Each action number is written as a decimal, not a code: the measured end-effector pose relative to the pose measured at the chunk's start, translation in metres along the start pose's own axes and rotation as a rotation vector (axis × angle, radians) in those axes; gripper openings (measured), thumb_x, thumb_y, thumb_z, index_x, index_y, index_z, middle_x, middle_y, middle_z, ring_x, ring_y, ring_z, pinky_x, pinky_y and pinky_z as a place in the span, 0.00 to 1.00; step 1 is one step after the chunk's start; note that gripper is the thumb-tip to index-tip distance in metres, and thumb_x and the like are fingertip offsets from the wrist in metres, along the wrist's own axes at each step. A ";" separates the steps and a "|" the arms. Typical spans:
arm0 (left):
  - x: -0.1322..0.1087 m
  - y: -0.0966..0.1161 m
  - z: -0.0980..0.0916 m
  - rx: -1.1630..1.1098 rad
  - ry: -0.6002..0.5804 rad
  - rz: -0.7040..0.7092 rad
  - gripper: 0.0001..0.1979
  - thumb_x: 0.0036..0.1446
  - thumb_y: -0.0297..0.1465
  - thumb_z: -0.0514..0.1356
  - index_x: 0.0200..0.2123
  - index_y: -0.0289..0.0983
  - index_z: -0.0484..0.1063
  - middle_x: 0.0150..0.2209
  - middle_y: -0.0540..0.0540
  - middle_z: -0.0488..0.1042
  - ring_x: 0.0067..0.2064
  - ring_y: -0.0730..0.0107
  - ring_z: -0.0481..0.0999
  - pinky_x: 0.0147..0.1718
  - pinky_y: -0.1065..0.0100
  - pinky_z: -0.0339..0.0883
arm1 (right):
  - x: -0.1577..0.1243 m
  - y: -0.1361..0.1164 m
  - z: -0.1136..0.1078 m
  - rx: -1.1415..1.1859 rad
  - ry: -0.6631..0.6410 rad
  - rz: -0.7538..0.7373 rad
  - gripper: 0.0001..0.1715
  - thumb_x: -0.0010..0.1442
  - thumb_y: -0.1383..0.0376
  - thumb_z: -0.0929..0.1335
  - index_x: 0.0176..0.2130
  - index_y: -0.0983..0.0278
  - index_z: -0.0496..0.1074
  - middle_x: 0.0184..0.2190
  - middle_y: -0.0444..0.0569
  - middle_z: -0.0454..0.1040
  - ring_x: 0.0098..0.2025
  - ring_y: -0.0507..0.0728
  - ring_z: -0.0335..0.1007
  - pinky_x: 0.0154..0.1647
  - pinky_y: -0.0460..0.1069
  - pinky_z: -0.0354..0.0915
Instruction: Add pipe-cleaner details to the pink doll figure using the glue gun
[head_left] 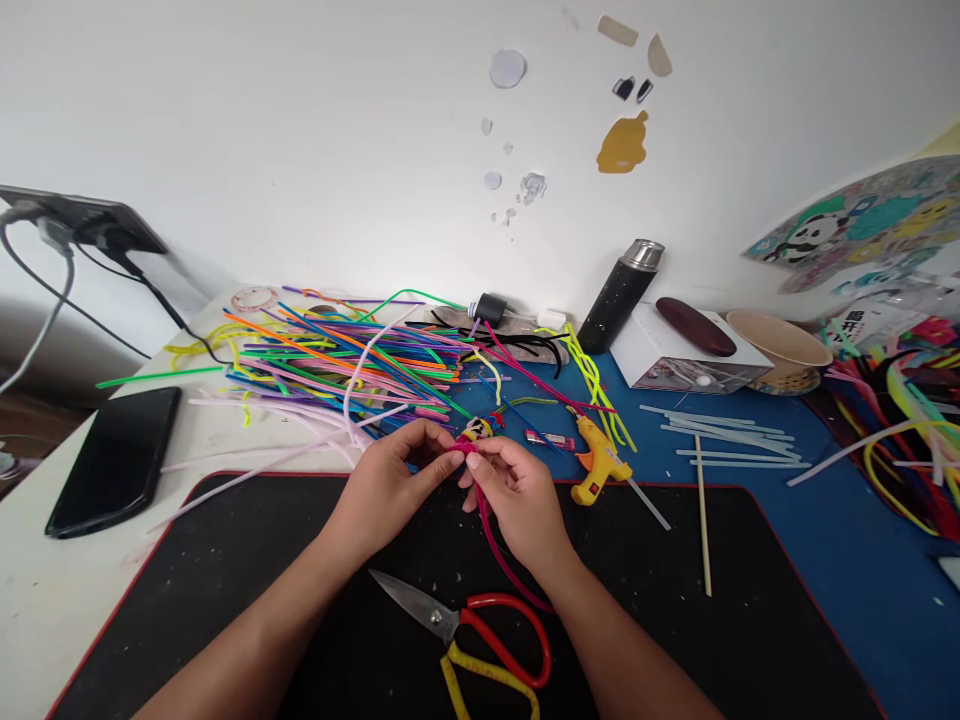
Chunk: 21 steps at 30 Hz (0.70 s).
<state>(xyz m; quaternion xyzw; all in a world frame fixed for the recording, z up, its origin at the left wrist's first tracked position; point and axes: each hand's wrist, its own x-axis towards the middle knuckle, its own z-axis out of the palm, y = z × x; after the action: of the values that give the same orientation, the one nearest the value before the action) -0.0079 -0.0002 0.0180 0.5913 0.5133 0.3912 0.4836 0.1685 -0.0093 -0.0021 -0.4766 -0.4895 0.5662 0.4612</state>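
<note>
Both hands meet over the far edge of the black mat [300,560]. My left hand [397,480] pinches a dark pink pipe cleaner [495,550] between thumb and fingers. Opposite it, my right hand [517,495] grips the same pipe cleaner, whose long tail curves down beneath the right wrist. A small colourful figure [477,430], partly hidden by the fingers, sits just beyond the fingertips. Scissors [450,625] with one red and one yellow handle lie on the mat below the hands, blades spread. A yellow glue gun [598,460] rests right of my right hand.
Many coloured pipe cleaners [337,350] are heaped at the back left. A black phone [112,460] lies on the left. Clear glue sticks [735,440], a wooden stick [703,520], a black thermos [619,300], a tissue box [660,350] and a bowl [780,340] are on the right.
</note>
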 end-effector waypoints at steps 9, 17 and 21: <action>0.004 0.002 -0.008 -0.088 0.142 0.002 0.18 0.60 0.48 0.67 0.34 0.39 0.73 0.30 0.51 0.74 0.32 0.67 0.73 0.34 0.68 0.67 | 0.000 -0.003 0.000 0.028 0.015 0.016 0.15 0.64 0.54 0.73 0.40 0.63 0.75 0.27 0.45 0.79 0.21 0.52 0.73 0.25 0.47 0.69; 0.003 0.002 -0.010 -0.044 0.134 -0.013 0.23 0.63 0.51 0.62 0.27 0.38 0.74 0.24 0.50 0.73 0.29 0.66 0.72 0.32 0.67 0.66 | -0.001 -0.004 0.001 0.046 0.002 0.025 0.16 0.63 0.53 0.73 0.39 0.63 0.75 0.27 0.45 0.79 0.21 0.52 0.73 0.25 0.48 0.68; 0.002 0.003 -0.009 -0.082 0.065 0.038 0.17 0.63 0.47 0.64 0.39 0.39 0.78 0.37 0.46 0.80 0.38 0.62 0.77 0.40 0.65 0.70 | -0.001 -0.004 0.000 0.047 -0.004 0.025 0.16 0.64 0.53 0.73 0.40 0.63 0.75 0.27 0.45 0.79 0.21 0.52 0.73 0.25 0.48 0.68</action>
<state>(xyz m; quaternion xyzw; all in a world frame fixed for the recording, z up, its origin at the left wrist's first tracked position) -0.0150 0.0033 0.0228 0.5677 0.5010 0.4398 0.4830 0.1685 -0.0096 0.0016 -0.4704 -0.4710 0.5843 0.4641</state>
